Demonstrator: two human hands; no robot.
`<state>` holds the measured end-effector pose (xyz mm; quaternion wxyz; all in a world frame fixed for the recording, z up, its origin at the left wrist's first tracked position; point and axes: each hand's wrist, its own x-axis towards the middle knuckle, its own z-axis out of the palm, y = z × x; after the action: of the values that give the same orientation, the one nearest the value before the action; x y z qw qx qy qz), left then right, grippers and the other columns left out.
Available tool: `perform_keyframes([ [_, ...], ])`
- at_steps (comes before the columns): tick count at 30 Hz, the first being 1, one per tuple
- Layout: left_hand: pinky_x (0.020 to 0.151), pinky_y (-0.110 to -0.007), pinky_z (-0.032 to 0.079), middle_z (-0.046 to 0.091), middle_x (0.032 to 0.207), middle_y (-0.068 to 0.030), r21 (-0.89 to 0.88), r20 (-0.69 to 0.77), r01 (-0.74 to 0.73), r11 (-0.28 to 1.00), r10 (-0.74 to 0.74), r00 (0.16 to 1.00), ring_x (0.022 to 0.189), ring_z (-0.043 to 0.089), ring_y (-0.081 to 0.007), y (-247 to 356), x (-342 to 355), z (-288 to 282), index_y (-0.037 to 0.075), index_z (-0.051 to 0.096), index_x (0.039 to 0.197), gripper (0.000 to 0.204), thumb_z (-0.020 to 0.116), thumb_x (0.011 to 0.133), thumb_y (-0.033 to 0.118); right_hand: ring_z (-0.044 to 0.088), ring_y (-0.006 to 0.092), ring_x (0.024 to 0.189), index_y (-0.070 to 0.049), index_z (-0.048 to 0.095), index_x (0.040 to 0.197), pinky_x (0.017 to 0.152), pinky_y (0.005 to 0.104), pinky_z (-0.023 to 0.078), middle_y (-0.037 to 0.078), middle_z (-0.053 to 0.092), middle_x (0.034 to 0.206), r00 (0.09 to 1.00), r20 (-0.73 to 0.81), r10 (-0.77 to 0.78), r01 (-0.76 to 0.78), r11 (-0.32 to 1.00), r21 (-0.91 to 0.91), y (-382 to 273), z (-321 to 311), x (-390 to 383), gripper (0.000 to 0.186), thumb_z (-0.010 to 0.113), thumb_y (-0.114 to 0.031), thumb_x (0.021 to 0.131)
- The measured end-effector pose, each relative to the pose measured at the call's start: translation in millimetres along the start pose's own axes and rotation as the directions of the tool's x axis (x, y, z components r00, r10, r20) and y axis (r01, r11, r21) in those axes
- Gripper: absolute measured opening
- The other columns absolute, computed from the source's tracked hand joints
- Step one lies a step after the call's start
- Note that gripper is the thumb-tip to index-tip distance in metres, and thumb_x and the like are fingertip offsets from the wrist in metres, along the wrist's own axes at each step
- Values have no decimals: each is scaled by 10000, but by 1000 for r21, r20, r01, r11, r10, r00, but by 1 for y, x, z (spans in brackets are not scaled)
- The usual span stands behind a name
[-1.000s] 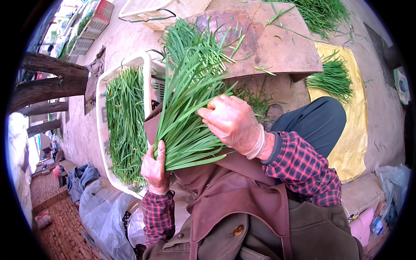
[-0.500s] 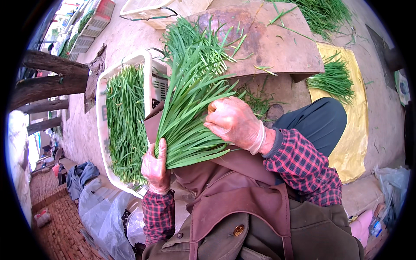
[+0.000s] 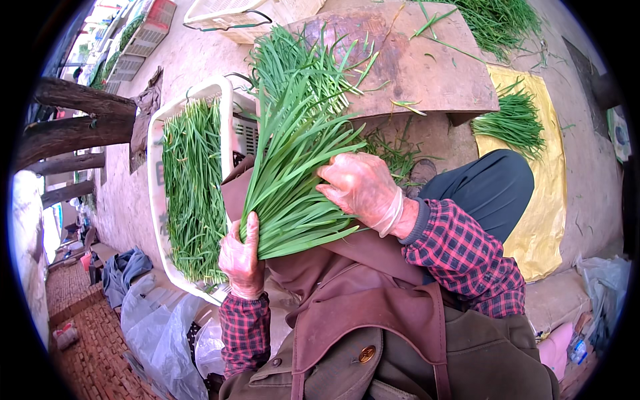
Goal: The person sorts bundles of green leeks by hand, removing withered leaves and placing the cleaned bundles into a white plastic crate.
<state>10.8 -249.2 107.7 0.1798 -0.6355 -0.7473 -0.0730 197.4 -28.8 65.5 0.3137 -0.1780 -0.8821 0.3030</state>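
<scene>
My gloved left hand [image 3: 241, 257] grips a fanned bunch of long, flat green leaves, like garlic chives [image 3: 287, 180], at its lower left. My gloved right hand [image 3: 360, 190] is closed at the bunch's right side, fingertips among the blades. A brown apron [image 3: 360, 310] lies beneath. Left of the bunch, a white plastic crate [image 3: 158, 180] holds packed greens [image 3: 190, 187]. Above, loose greens [image 3: 293, 60] lie on a low wooden board [image 3: 427, 73].
A yellow sack [image 3: 533, 233] with greens [image 3: 507, 120] lies at right. More greens [image 3: 493, 27] and crates [image 3: 233, 17] are behind. Logs [image 3: 73, 133] stand out at left. Plastic sheeting [image 3: 160, 333] and dark cloth [image 3: 123, 273] lie lower left.
My right hand has shifted a little down and to the right along the leaves since a second ago. My left hand still grips the bunch in nearly the same place.
</scene>
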Motion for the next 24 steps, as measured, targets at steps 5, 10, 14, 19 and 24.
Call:
perform_keyframes([
  [5,729,-385,549,667,1093,-180,-2,-7,0,1000,0,1000,863,669,-319,1,0,0,99,647,1324,513,643,820,1,653,328,738,-50,678,985,620,417,523,119,649,830,1000,-17,-7,8,999,33,3,4,4,299,786,-220,764],
  [10,737,-386,550,668,1089,-184,-9,-10,-9,1000,9,1000,869,671,-322,0,1,-1,89,647,1320,506,651,820,7,656,335,722,-48,691,934,613,425,523,115,647,760,991,15,130,-131,983,128,6,9,4,268,760,-269,798],
  [14,742,-388,550,667,1085,-185,-23,-6,-18,1000,17,1000,872,672,-327,1,1,-1,89,649,1315,506,660,816,8,662,342,729,-60,710,908,622,423,527,127,660,749,981,168,102,-120,988,101,9,12,5,220,722,-267,835],
  [19,745,-388,549,665,1084,-183,-12,4,-25,1000,26,1000,870,670,-329,1,2,-2,93,647,1316,511,661,813,7,668,345,730,-74,727,903,631,426,531,124,686,790,985,175,-5,-33,977,209,12,13,7,164,704,-222,837],
  [24,744,-389,549,663,1083,-183,-11,1,-31,999,31,1000,869,670,-326,1,1,-1,101,647,1318,517,659,810,6,659,323,681,-80,721,891,591,418,513,105,663,742,973,223,-67,13,972,235,12,14,12,121,688,-170,817],
])
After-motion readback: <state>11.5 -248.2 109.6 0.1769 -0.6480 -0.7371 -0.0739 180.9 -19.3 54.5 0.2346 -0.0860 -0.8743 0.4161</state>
